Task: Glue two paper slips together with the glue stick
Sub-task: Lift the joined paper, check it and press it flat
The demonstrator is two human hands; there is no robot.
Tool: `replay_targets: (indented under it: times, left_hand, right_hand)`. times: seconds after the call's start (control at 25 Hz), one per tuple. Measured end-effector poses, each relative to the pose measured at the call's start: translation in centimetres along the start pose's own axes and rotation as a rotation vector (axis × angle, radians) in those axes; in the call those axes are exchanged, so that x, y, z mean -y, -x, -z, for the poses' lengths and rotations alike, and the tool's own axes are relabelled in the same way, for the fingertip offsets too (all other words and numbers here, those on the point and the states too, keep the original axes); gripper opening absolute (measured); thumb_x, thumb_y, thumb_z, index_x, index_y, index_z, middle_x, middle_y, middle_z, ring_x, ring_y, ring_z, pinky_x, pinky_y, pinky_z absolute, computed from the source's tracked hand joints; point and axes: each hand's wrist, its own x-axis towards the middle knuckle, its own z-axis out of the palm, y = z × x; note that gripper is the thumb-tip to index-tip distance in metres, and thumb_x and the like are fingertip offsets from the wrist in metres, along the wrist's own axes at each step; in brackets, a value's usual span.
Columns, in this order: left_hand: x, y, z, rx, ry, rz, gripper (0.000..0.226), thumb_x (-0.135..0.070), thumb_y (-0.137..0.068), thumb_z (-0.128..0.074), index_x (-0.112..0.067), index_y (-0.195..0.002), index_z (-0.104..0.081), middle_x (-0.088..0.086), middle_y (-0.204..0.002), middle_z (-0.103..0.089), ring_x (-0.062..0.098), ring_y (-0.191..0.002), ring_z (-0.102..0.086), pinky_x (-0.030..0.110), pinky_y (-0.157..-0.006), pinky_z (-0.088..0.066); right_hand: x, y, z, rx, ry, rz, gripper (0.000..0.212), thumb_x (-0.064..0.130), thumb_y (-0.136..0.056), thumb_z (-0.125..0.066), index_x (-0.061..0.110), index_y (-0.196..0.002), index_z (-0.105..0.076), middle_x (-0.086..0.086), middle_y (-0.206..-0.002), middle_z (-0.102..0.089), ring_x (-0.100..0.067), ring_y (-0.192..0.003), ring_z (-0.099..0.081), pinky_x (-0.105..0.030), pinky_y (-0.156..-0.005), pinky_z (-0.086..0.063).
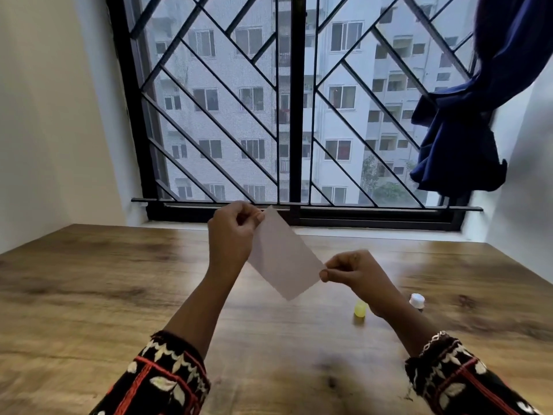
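Item 1, paper slip [282, 259]: pale, rectangular, held in the air at the centre of the frame, tilted so that one corner points up toward the window and another down toward the table. Whether a second slip lies against it cannot be told.

Item 2, left hand [232, 232]: centre, just left of the slip, fingers curled, thumb and forefinger pinching the slip's upper left edge.

Item 3, right hand [353, 272]: right of centre, lower than the left, fingers curled, fingertips pinching the slip's right corner.

Item 4, small yellow cylinder [360, 310]: translucent, upright on the table, lower right of centre, just below the right wrist.

Item 5, white-topped tube [416, 301]: dark below, upright, near the yellow cylinder on its right, partly hidden by the right wrist; most likely the glue stick, too blurred to confirm.

Item 6, wooden table [89, 280]: brown grain, filling the lower half.

Item 7, sleeves [167, 381]: black with red and white embroidery, at both lower corners.

Item 8, window grille [227, 94]: black diagonal bars, upper centre; pale apartment block [344, 70] beyond.

Item 9, blue curtain [457, 139]: bunched, upper right
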Motion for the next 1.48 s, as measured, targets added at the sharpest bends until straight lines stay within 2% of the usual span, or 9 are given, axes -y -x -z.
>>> replay_targets:
  times: [0.12, 0.24, 0.4, 0.52, 0.68, 0.84, 1.12, 1.28, 1.48]
  left_hand:
    - [-0.2, 1.3, -0.1, -0.09, -0.296, -0.282, 0.013, 0.0, -0.076, -0.066, -0.003, -0.088, -0.068, 0.013, -0.089, -0.067, 0.026, -0.092, -0.057, 0.011, -0.076, -0.031]
    - [-1.3, 2.5, -1.8, 0.271, -0.37, -0.529, 0.017, -0.005, -0.073, -0.07, -0.004, -0.09, -0.069, 0.012, -0.093, -0.069, 0.027, -0.099, -0.057, 0.027, -0.083, -0.043]
    - [-1.4, 3.2, -3.3, 0.552, -0.507, -0.524, 0.016, -0.017, -0.081, -0.06, -0.008, -0.091, -0.069, 0.006, -0.096, -0.067, 0.021, -0.103, -0.053, 0.039, -0.078, -0.049]
    - [-1.4, 3.1, -3.3, 0.519, -0.49, -0.483, 0.012, -0.015, -0.081, -0.058, -0.009, -0.083, -0.069, 0.006, -0.088, -0.067, 0.02, -0.094, -0.055, 0.033, -0.069, -0.044]
    - [-1.7, 3.0, -2.8, 0.436, -0.388, -0.374, 0.008, -0.01, -0.078, -0.06, -0.011, -0.075, -0.067, 0.004, -0.082, -0.068, 0.022, -0.08, -0.059, 0.032, -0.065, -0.043]
    - [-1.8, 2.9, -2.6, 0.402, -0.335, -0.287, 0.008, -0.011, -0.08, -0.061, -0.013, -0.075, -0.067, 0.004, -0.081, -0.07, 0.022, -0.076, -0.06, 0.031, -0.066, -0.043]
    - [-1.8, 2.1, -1.9, 0.335, -0.171, -0.185, 0.008, -0.01, -0.077, -0.067, -0.011, -0.069, -0.068, 0.001, -0.065, -0.064, 0.017, -0.06, -0.053, 0.03, -0.062, -0.043]
    - [-1.8, 2.2, -1.6, 0.306, -0.106, -0.171, 0.007, -0.007, -0.077, -0.066, -0.008, -0.07, -0.068, 0.008, -0.07, -0.069, 0.025, -0.068, -0.061, 0.039, -0.068, -0.051]
    - [-1.1, 2.4, -1.1, 0.29, -0.133, -0.259, 0.005, -0.007, -0.078, -0.065, -0.007, -0.074, -0.067, 0.009, -0.076, -0.07, 0.027, -0.072, -0.062, 0.045, -0.07, -0.052]
  right_hand:
    - [0.9, -0.4, 0.1, 0.021, 0.243, 0.041, 0.005, 0.007, -0.075, -0.071, 0.002, -0.075, -0.071, -0.014, -0.073, -0.07, -0.018, -0.066, -0.06, -0.033, -0.069, -0.051]
    - [2.4, -0.9, -0.3, 0.037, 0.484, 0.13, 0.005, 0.009, -0.075, -0.068, 0.005, -0.074, -0.071, -0.013, -0.073, -0.071, -0.015, -0.063, -0.057, -0.029, -0.062, -0.046]
    - [3.8, -1.0, -0.4, 0.044, 0.603, 0.231, 0.01, 0.01, -0.073, -0.063, 0.002, -0.074, -0.07, -0.016, -0.077, -0.071, -0.026, -0.071, -0.061, -0.033, -0.067, -0.049]
    - [4.2, -1.0, -0.1, 0.027, 0.591, 0.262, 0.009, 0.009, -0.072, -0.063, 0.003, -0.073, -0.07, -0.015, -0.075, -0.071, -0.025, -0.072, -0.062, -0.035, -0.068, -0.049]
    - [3.9, -0.9, 0.0, -0.02, 0.292, 0.228, 0.007, 0.008, -0.073, -0.069, 0.004, -0.067, -0.069, -0.004, -0.062, -0.064, -0.011, -0.059, -0.055, -0.031, -0.062, -0.047]
    - [3.8, -0.9, -0.1, 0.013, 0.083, 0.167, 0.009, 0.007, -0.075, -0.07, 0.003, -0.067, -0.068, -0.018, -0.064, -0.064, -0.013, -0.06, -0.05, -0.029, -0.06, -0.041]
    - [2.4, -0.1, -0.2, 0.074, 0.102, 0.078, 0.018, 0.003, -0.074, -0.07, 0.013, -0.06, -0.064, -0.011, -0.064, -0.061, -0.018, -0.061, -0.053, -0.03, -0.061, -0.043]
    - [1.4, 0.4, 0.0, 0.071, 0.145, 0.07, 0.003, 0.004, -0.073, -0.071, 0.001, -0.072, -0.069, -0.014, -0.067, -0.066, -0.016, -0.063, -0.057, -0.03, -0.066, -0.049]
    - [0.6, 0.7, -0.9, 0.041, 0.255, 0.072, 0.003, 0.007, -0.075, -0.071, 0.006, -0.074, -0.068, -0.001, -0.061, -0.063, -0.009, -0.057, -0.054, -0.013, -0.058, -0.043]
